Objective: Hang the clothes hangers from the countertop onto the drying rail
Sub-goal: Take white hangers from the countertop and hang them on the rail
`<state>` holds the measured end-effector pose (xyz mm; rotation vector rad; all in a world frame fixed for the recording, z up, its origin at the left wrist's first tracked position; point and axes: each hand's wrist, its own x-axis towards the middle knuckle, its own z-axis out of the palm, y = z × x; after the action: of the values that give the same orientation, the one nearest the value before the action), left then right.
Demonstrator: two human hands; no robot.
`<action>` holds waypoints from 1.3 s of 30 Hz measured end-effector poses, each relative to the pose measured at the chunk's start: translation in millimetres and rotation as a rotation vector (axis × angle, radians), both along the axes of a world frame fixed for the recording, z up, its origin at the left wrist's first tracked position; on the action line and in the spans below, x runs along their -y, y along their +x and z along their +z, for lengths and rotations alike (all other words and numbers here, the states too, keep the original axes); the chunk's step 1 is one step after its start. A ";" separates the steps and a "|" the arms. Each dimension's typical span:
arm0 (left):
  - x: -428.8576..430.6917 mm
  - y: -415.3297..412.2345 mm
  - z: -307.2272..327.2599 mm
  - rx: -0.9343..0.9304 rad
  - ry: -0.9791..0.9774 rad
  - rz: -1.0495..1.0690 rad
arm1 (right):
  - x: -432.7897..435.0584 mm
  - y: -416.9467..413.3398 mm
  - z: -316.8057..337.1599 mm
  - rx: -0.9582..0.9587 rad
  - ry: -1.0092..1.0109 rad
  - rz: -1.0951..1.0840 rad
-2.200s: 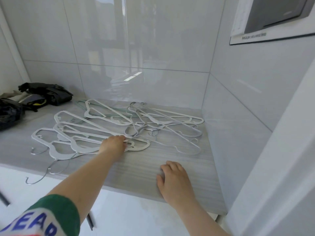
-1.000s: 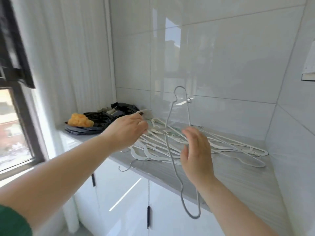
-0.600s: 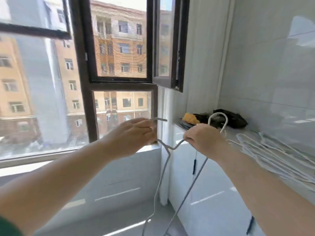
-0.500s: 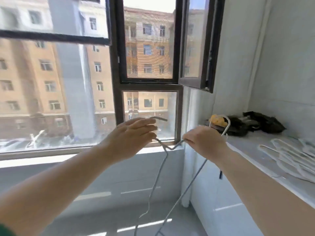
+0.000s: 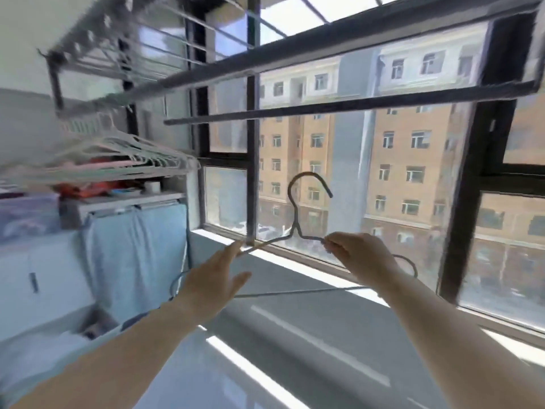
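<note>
A thin grey wire hanger [image 5: 295,225] hangs upright in front of the window, hook up. My right hand [image 5: 359,255] pinches its right shoulder just beside the neck. My left hand [image 5: 215,278] has straight fingers, the fingertips touching the hanger's left shoulder. Above the hanger runs the dark drying rail [image 5: 295,112], with a thicker bar [image 5: 265,63] higher up. The hook sits well below both. The countertop with the other hangers is out of view.
Several white hangers [image 5: 118,149] hang on the rack at the left, over a shelf [image 5: 124,199] with small items and blue cloth [image 5: 135,255]. The dark window frame [image 5: 252,143] stands behind the hanger. A lit sill [image 5: 295,261] runs beneath.
The view has swung from the countertop to the window and up to the drying rail. The wire hanger has turned upright, and my left hand's grip has loosened to straight fingers.
</note>
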<state>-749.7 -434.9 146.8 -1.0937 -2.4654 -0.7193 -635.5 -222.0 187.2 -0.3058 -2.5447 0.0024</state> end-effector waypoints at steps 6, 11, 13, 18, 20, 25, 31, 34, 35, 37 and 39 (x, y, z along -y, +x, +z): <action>63.2 -83.6 25.8 -0.116 0.053 0.272 | 51.5 -140.1 28.9 0.006 -0.111 0.268; 95.7 -146.8 60.6 -0.287 0.105 0.365 | 82.8 -231.2 58.3 0.018 -0.111 0.351; 110.8 -168.4 69.4 -0.324 0.138 0.405 | 95.7 -262.8 70.8 0.032 -0.083 0.382; 154.5 -206.4 70.5 -0.343 0.272 0.494 | 139.2 -314.3 93.9 -0.013 -0.017 0.480; 173.9 -218.9 72.7 -0.354 0.305 0.538 | 157.0 -326.9 100.7 -0.036 0.029 0.500; 202.7 -252.7 99.1 -0.399 0.371 0.570 | 191.4 -344.8 128.8 -0.215 0.279 0.531; 215.6 -305.6 128.0 -0.442 0.337 0.529 | 211.7 -363.4 163.0 -0.693 0.687 0.205; 219.4 -331.0 135.6 -0.460 0.305 0.447 | 227.4 -364.5 179.3 -0.652 0.785 0.029; 219.1 -337.8 137.5 -0.451 0.302 0.400 | 234.1 -361.9 181.9 -0.611 0.786 -0.057; 218.4 -349.0 140.2 -0.434 0.301 0.356 | 240.6 -359.0 187.5 -0.484 0.740 -0.234; 216.2 -357.1 143.1 -0.430 0.298 0.330 | 242.2 -354.5 188.6 -0.451 0.693 -0.313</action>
<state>-1106.8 -651.1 289.9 -0.6302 -2.0224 -0.6424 -990.0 -464.2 375.8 -0.3661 -1.8849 -0.8129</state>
